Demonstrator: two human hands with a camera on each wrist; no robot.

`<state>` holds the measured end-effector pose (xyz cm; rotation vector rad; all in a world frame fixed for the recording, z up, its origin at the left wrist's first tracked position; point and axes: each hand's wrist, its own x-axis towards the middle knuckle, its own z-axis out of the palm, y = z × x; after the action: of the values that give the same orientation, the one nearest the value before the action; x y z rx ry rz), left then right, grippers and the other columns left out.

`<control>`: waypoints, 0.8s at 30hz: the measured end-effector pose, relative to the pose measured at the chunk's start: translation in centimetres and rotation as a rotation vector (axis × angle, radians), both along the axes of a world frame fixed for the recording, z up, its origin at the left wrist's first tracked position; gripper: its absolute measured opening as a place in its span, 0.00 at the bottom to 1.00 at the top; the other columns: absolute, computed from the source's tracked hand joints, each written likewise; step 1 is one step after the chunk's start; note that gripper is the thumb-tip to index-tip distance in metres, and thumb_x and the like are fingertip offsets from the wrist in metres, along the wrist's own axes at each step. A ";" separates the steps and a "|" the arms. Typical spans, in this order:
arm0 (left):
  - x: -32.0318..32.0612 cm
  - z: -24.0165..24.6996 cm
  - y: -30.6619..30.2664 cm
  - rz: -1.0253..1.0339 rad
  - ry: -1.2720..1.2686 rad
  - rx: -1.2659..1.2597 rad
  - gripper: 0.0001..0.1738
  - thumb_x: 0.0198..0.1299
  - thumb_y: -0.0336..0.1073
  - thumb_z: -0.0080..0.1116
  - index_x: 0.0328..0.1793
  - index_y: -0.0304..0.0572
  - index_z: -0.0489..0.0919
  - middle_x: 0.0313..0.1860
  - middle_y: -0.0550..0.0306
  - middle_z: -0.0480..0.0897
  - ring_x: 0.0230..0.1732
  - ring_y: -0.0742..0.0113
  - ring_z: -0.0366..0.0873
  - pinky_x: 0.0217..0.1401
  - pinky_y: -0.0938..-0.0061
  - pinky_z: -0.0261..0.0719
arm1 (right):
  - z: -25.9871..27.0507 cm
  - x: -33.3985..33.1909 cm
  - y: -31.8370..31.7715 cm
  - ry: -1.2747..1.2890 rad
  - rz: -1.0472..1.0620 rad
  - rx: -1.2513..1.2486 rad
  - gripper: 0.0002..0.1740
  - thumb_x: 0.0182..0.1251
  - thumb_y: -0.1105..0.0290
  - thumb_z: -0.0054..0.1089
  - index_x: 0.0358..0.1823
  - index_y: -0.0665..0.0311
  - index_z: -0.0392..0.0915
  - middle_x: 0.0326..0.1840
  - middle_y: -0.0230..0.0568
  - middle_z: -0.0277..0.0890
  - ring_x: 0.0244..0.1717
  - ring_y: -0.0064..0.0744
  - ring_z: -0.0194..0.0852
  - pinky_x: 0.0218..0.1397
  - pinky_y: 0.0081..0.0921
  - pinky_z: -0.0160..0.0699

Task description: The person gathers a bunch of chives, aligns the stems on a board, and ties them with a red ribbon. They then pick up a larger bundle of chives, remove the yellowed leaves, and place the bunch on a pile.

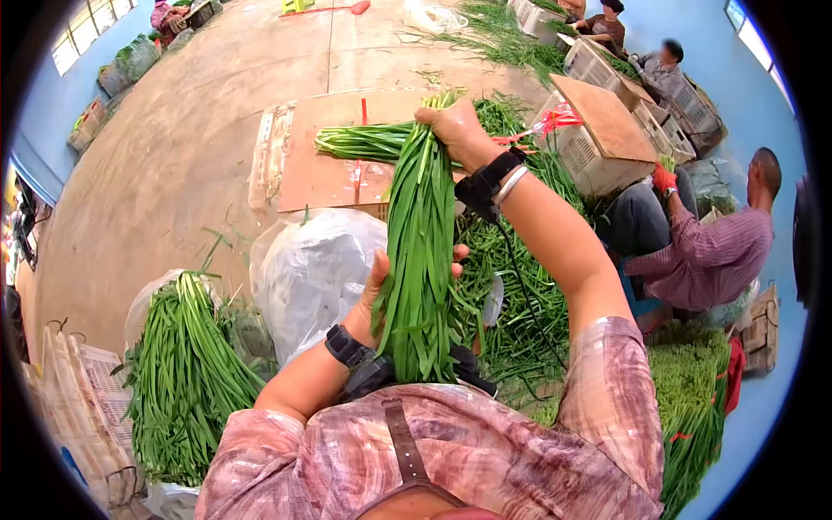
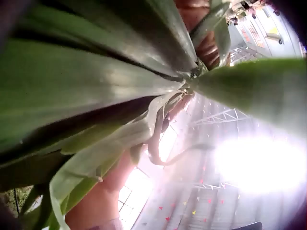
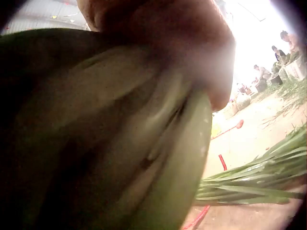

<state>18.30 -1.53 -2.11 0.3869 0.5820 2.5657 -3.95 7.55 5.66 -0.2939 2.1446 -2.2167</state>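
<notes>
My right hand (image 1: 452, 128) is clamped tight round the pale stem end of the bunch of chives (image 1: 420, 251), holding it high and out in front of me. The long flat blades hang straight down toward my chest. My left hand (image 1: 377, 290) wraps the bunch lower down from behind: thumb up on one side, a fingertip peeking out on the other. The leaves are smooth, strap-like and glossy green. They fill the left wrist view and block almost everything else there, and in the right wrist view my fist and the stems do the same. Just past my right hand a second bunch (image 1: 364, 141) lies flat on a brown cardboard sheet (image 1: 321, 182), stems pointing left. Below that sits a crinkled white plastic bag (image 1: 312, 269), and to my left a thick heap of greens (image 1: 186, 373). Loose chives (image 1: 511, 295) cover the ground behind my right forearm. Further right there's a white slotted crate (image 1: 582, 156) and a seated person in a striped shirt (image 1: 711, 251), all on bare concrete floor (image 1: 199, 130).
</notes>
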 end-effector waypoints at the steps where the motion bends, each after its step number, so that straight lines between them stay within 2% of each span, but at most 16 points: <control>1: 0.2 -0.1 0.0 -0.013 -0.016 0.001 0.62 0.44 0.74 0.59 0.74 0.34 0.53 0.67 0.42 0.66 0.59 0.59 0.74 0.61 0.64 0.77 | -0.6 -0.1 -0.1 0.012 -0.008 -0.006 0.07 0.51 0.81 0.65 0.25 0.78 0.75 0.22 0.44 0.76 0.17 0.35 0.76 0.18 0.33 0.75; 5: 1.2 -0.9 0.3 -0.043 -0.185 0.016 0.44 0.51 0.50 0.69 0.68 0.33 0.63 0.62 0.48 0.72 0.50 0.67 0.78 0.50 0.69 0.82 | -2.0 0.2 0.4 -0.085 -0.053 -0.037 0.09 0.51 0.81 0.65 0.22 0.80 0.73 0.21 0.46 0.75 0.18 0.36 0.76 0.17 0.34 0.75; 6: 1.7 0.5 0.3 -0.007 -0.262 -0.049 0.37 0.51 0.40 0.66 0.66 0.36 0.65 0.56 0.51 0.77 0.44 0.69 0.79 0.46 0.72 0.82 | -2.6 0.1 0.5 -0.095 -0.091 -0.012 0.09 0.51 0.82 0.64 0.22 0.81 0.73 0.21 0.46 0.75 0.18 0.36 0.76 0.17 0.33 0.75; 9: 1.3 0.1 0.1 -0.039 -0.284 -0.195 0.38 0.51 0.37 0.66 0.68 0.35 0.64 0.50 0.57 0.76 0.43 0.71 0.77 0.46 0.76 0.77 | -3.7 0.3 1.5 -0.127 -0.089 -0.043 0.09 0.51 0.82 0.64 0.22 0.81 0.73 0.22 0.46 0.75 0.18 0.35 0.76 0.17 0.32 0.74; 10: 0.9 -0.4 0.3 -0.046 -0.293 -0.195 0.37 0.50 0.33 0.64 0.67 0.35 0.65 0.45 0.60 0.76 0.37 0.74 0.76 0.42 0.77 0.76 | -3.4 0.8 1.8 -0.114 -0.129 -0.031 0.08 0.52 0.81 0.63 0.22 0.80 0.73 0.22 0.45 0.75 0.18 0.34 0.76 0.17 0.32 0.74; 13: -0.3 -1.4 0.3 -0.126 -0.241 -0.255 0.36 0.49 0.32 0.64 0.66 0.35 0.66 0.42 0.61 0.77 0.33 0.75 0.74 0.40 0.77 0.76 | -4.7 -0.1 3.1 -0.175 -0.165 -0.064 0.09 0.49 0.80 0.65 0.23 0.76 0.73 0.23 0.41 0.74 0.21 0.31 0.75 0.20 0.33 0.71; 16: -0.9 -1.7 0.6 -0.178 -0.261 -0.241 0.33 0.48 0.29 0.63 0.63 0.35 0.68 0.37 0.61 0.77 0.32 0.74 0.73 0.39 0.77 0.75 | -5.3 -0.4 4.8 -0.175 -0.196 -0.076 0.09 0.49 0.80 0.65 0.23 0.76 0.73 0.23 0.41 0.74 0.21 0.31 0.74 0.20 0.32 0.71; 19: -1.7 -2.7 0.8 -0.239 -0.309 -0.178 0.27 0.46 0.26 0.63 0.56 0.35 0.73 0.37 0.56 0.81 0.31 0.68 0.76 0.38 0.73 0.77 | -5.9 -0.4 6.0 -0.182 -0.246 -0.129 0.08 0.50 0.81 0.65 0.25 0.76 0.73 0.24 0.42 0.75 0.19 0.31 0.74 0.20 0.31 0.73; 21: -2.1 -3.0 1.1 -0.222 -0.316 -0.229 0.25 0.45 0.25 0.62 0.54 0.34 0.74 0.36 0.55 0.81 0.33 0.66 0.78 0.41 0.71 0.78 | -5.9 -0.2 6.8 -0.169 -0.290 -0.177 0.06 0.53 0.82 0.63 0.26 0.76 0.73 0.24 0.44 0.77 0.19 0.33 0.76 0.19 0.30 0.77; 22: -2.3 -3.0 1.2 -0.213 -0.317 -0.254 0.24 0.45 0.24 0.62 0.53 0.33 0.74 0.36 0.55 0.81 0.34 0.65 0.79 0.42 0.70 0.79 | -5.6 0.2 7.4 -0.204 -0.294 -0.205 0.06 0.53 0.82 0.64 0.28 0.75 0.74 0.27 0.44 0.78 0.21 0.32 0.78 0.22 0.29 0.79; 24: -2.5 -2.5 1.3 -0.188 -0.266 -0.356 0.27 0.45 0.26 0.62 0.55 0.31 0.72 0.34 0.56 0.79 0.37 0.63 0.79 0.48 0.65 0.80 | -5.5 0.9 8.7 -0.185 -0.229 -0.267 0.10 0.54 0.78 0.67 0.34 0.72 0.74 0.30 0.40 0.79 0.25 0.30 0.79 0.27 0.27 0.80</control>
<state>15.78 -0.19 -4.60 -0.0225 0.8379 2.2268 -3.04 16.21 0.19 0.1539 1.8712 -2.5416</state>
